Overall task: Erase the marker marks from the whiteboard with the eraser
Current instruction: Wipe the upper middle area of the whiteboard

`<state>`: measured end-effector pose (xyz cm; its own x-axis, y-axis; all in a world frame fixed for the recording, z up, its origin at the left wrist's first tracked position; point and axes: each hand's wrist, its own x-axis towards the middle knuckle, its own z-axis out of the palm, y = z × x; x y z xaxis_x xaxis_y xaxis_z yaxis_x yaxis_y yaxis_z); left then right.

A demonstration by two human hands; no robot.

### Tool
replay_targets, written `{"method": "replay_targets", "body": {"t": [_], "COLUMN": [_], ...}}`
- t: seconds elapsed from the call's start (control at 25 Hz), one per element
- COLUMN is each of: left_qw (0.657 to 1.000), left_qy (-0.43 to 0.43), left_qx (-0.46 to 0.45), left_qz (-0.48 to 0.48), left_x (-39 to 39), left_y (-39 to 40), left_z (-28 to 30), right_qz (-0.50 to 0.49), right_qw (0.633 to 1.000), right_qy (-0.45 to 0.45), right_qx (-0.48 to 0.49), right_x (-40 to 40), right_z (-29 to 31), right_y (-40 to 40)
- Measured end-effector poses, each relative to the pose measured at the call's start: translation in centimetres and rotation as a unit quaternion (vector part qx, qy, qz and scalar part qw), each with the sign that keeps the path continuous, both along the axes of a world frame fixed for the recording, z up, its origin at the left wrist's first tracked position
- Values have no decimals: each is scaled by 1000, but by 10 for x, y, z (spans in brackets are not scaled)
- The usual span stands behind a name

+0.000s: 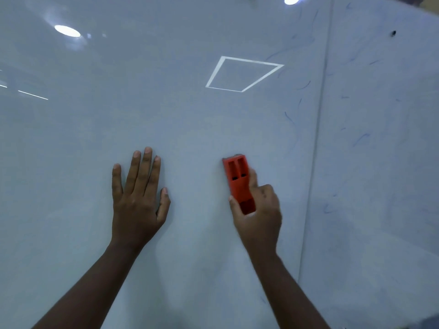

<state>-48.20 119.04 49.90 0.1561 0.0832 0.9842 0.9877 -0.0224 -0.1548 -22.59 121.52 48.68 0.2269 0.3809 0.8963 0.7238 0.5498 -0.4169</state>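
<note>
right hand sat low and right of centre in the frame, fingers and thumb curled round the lower half of the orange eraser, gripping it from both sides. the eraser stood nearly upright, its upper end poking out above the knuckles, its underside against the whiteboard. left hand lay at lower centre-left, well apart from the eraser, fingers straight and slightly spread, palm flat on the board, holding nothing. both forearms ran in from the bottom edge. around the hands the board looked wiped, only faint smears showing. thin blue marker marks were scattered to the upper right of the eraser, and more lay past a vertical seam on the right-hand panel. a bright square ceiling-light reflection sat above the eraser, with round glare spots at upper left and top right.
</note>
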Motion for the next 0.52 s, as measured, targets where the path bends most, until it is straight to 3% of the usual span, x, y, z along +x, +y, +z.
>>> {"method": "replay_targets", "body": {"t": [0.16,0.28,0.36,0.52], "left_qw": [1000,999,999,999], "left_qy": [-4,-9,-8,-12], "left_qx": [-16,-25,-26,-21], "left_qz": [20,30,27,21], "left_x": [1,1,0,-1], "left_y": [1,0,0,0], "left_z": [-7,-17,-25,-39], "right_qz": [12,18,36,59], "right_qw": [989,983,989,996], "right_qy": [-150,-183,-140,52], "right_qx": [8,6,0,-37], "right_x": [-34,-32,-25,13], "right_z": [-61,-77,-67,-62], "right_y": [-22,-24,-23,-5]}}
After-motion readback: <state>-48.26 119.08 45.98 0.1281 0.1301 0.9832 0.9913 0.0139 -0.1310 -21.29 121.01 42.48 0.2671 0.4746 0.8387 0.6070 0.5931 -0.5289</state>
